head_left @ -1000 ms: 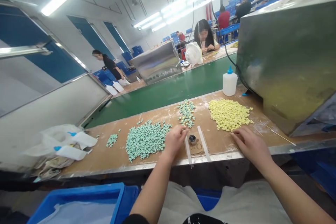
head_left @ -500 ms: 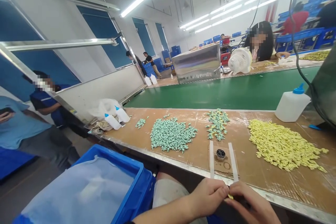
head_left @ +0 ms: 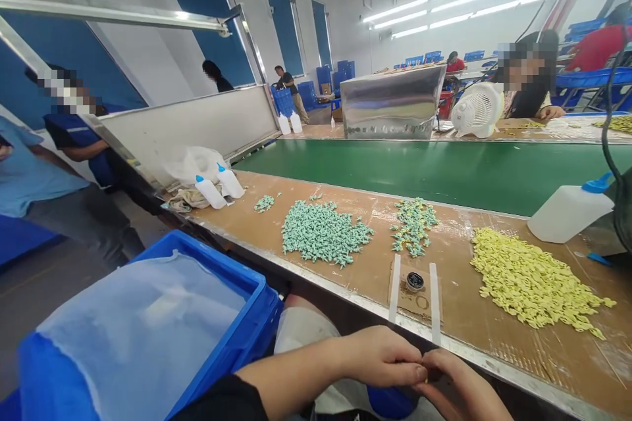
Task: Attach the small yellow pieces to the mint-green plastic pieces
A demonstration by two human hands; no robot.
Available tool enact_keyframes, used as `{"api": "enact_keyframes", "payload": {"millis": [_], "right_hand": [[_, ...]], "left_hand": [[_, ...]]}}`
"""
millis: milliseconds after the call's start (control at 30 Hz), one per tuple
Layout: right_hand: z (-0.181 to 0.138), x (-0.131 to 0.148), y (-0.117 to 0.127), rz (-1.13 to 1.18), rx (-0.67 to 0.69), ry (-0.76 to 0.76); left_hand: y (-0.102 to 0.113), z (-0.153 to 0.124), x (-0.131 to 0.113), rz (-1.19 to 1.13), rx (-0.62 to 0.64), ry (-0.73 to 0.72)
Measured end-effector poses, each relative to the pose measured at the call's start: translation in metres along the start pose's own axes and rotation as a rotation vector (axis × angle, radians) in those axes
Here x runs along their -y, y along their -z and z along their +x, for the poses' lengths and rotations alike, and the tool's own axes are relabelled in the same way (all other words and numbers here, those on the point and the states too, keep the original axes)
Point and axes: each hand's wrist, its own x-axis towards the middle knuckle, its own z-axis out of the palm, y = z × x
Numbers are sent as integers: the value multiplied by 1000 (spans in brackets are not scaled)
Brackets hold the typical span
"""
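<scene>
yellow piece (head_left: 425, 380), mostly hidden, pinched between fingertips of left hand (head_left: 388, 356) and right hand (head_left: 461, 383), just off near edge of surface (head_left: 457, 260). small dark-filled pot (head_left: 415, 281) ahead of grip; yellow pile (head_left: 536, 283) farther right.

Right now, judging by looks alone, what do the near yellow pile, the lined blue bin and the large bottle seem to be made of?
Near yellow pile: possibly plastic or rubber; even colour, mostly matte, but pieces too small to settle it.
Lined blue bin: likely rigid plastic, smooth; uniform colour, crisp moulded-looking rim.
Large bottle: probably translucent plastic, satin; milky-looking walls.
</scene>
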Motion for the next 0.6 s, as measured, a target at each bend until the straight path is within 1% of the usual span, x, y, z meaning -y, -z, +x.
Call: {"api": "enact_keyframes", "payload": {"millis": [100, 233, 333, 400, 533, 600], "right_hand": [[5, 5, 2, 18, -36, -18], [10, 13, 0, 81, -128, -11], [12, 16, -3, 138, -181, -38], [13, 17, -5, 168, -181, -60], [20, 16, -8, 262, -137, -96], [23, 15, -9, 307, -128, -113]], "left_hand": [[1, 0, -2, -158, -31, -3], [2, -2, -8, -300, -63, -2], [5, -4, -12, -387, -71, -13], [5, -6, -12, -448, -68, -22], [1, -6, -10, -616, -35, -33], [1, -5, -8, -623, -41, -48]]}}
